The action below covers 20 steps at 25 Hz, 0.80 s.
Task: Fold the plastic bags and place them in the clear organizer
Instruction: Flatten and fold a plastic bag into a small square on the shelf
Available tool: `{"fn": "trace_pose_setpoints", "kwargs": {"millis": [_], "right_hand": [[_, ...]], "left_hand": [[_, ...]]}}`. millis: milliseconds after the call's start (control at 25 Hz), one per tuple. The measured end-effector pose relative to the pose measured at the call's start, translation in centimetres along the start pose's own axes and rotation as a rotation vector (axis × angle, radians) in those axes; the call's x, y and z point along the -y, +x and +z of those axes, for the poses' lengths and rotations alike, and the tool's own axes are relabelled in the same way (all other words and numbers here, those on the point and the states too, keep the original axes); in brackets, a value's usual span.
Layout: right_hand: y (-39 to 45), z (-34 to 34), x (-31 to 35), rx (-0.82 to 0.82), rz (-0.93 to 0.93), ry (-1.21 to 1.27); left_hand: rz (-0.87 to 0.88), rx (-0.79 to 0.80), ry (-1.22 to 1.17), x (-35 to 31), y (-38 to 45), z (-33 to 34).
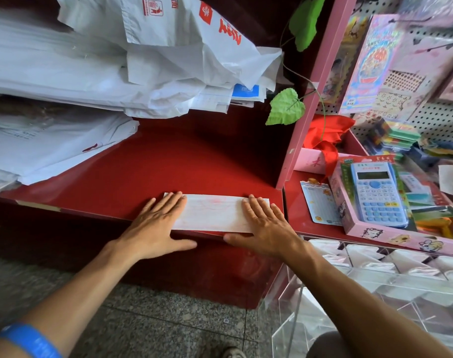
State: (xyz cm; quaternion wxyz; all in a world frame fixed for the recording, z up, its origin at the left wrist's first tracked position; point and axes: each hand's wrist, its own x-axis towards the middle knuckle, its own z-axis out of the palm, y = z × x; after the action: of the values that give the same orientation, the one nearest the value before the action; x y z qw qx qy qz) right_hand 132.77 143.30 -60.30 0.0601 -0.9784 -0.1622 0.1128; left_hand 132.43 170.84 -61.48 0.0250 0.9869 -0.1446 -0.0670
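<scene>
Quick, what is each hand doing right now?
Left hand: open, fingers flat, pressing the folded bag.
Right hand: open, fingers flat, pressing the same bag.

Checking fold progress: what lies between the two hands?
In the head view, the middle of the folded plastic bag spans the gap between left hand and right hand; both press flat on its ends.

Your hands, the left hand (155,223) and the right hand (266,226), cover both ends of the folded plastic bag (212,213) on the desk (168,164); its faint red print is too pale to read. The clear organizer (375,275) runs off the right edge, contents blurred. The bag pile (91,73) is cut by the left and top edges.
</scene>
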Motion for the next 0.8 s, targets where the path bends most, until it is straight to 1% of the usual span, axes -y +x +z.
{"fn": "trace_pose_setpoints", "kwargs": {"millis": [120,200,280,360,440,480,520,600,640,680,760,800], "right_hand": [[-1.0,-0.1,-1.5,-0.010,-0.125,-0.118],[-1.1,0.2,-2.7,-0.060,-0.184,-0.075],[-1.3,0.2,-3.4,-0.145,-0.217,0.106],[-2.1,-0.4,-3.6,-0.235,-0.181,0.450],[-2.5,-1.3,-3.2,-0.288,-0.100,0.784],[-2.5,-1.8,-2.7,-0.341,-0.050,0.922],[-2.2,-2.3,-2.3,-0.411,-0.005,1.064],[-1.2,-3.3,-0.9,-0.575,0.116,1.246],[-0.6,-3.6,-0.2,-0.625,0.181,1.296],[0.1,-3.7,0.3,-0.640,0.238,1.337],[1.0,-3.8,1.4,-0.580,0.307,1.376],[1.5,-3.5,1.9,-0.569,0.326,1.293]], "left_hand": [[0.068,-0.060,0.043,1.5,-0.8,0.4],[0.108,-0.105,0.020,2.0,-1.4,0.5],[0.153,-0.155,-0.056,2.5,-1.9,0.5],[0.137,-0.179,-0.273,2.8,-2.5,-0.3],[0.039,-0.149,-0.573,2.8,-3.2,-1.8],[-0.013,-0.130,-0.746,2.5,-3.6,-2.7],[-0.071,-0.103,-0.913,2.2,-3.7,-3.2],[-0.215,-0.026,-1.196,1.5,-3.9,-3.7],[-0.297,-0.020,-1.291,1.2,-4.0,-3.7],[-0.377,-0.026,-1.358,1.1,-4.0,-3.4],[-0.500,-0.052,-1.440,1.1,-4.0,-2.7],[-0.536,-0.071,-1.473,1.0,-3.9,-2.4]]}}
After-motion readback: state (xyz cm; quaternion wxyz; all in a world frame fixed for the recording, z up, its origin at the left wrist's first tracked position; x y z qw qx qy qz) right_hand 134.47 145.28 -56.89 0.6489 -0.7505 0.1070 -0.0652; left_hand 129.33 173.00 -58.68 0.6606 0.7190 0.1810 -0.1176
